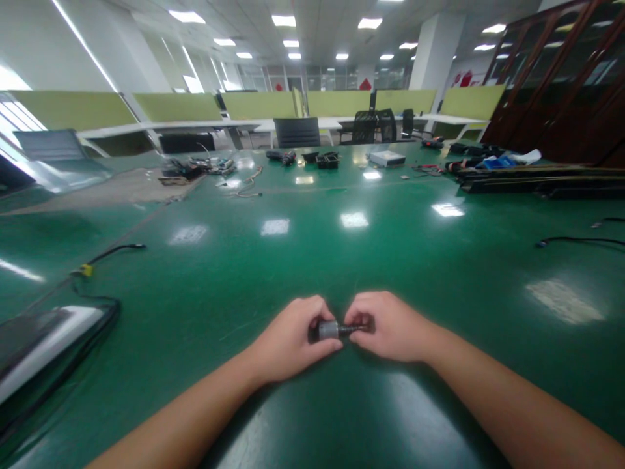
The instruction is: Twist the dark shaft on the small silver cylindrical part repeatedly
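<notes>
Above a glossy green table [312,260] in an office, both hands [305,339] pinch a small metallic cylindrical part [329,330].

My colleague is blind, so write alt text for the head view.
The left hand grips a small grey cylinder while the right hand pinches the thin dark shaft at its end, at a glossy green table. Farther back are a white box, chairs and yellow-green partitions.

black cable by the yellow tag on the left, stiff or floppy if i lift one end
The black cable looks thin and bends along its run, so it would probably flex when lifted. It may drag along the green table, since its tail runs on past the yellow tag.
</notes>
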The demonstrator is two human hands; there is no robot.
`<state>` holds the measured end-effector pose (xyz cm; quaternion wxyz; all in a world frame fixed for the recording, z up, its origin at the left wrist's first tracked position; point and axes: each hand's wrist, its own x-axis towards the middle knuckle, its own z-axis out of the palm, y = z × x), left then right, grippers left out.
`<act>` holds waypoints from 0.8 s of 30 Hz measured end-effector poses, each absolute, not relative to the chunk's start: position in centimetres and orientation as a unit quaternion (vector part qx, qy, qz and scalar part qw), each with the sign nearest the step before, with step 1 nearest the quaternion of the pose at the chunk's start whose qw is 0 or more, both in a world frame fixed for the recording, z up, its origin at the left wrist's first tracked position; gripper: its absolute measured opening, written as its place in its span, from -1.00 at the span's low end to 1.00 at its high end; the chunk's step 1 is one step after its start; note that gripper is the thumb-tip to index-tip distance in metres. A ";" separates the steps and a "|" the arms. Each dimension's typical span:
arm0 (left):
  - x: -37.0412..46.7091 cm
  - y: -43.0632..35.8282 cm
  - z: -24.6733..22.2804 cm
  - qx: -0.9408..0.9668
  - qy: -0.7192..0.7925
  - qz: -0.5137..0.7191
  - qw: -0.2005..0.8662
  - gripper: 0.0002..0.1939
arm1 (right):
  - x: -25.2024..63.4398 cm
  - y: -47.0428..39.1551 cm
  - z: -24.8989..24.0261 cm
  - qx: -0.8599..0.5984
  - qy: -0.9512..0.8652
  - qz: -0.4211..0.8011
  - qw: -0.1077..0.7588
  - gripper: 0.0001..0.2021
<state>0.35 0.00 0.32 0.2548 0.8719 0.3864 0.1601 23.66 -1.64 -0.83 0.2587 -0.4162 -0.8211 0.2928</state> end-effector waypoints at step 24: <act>0.3 -0.3 0.8 0.867 0.396 0.156 0.259 -0.75 | 24.5 -1.9 -0.1 -0.421 -0.833 0.270 0.235 -0.86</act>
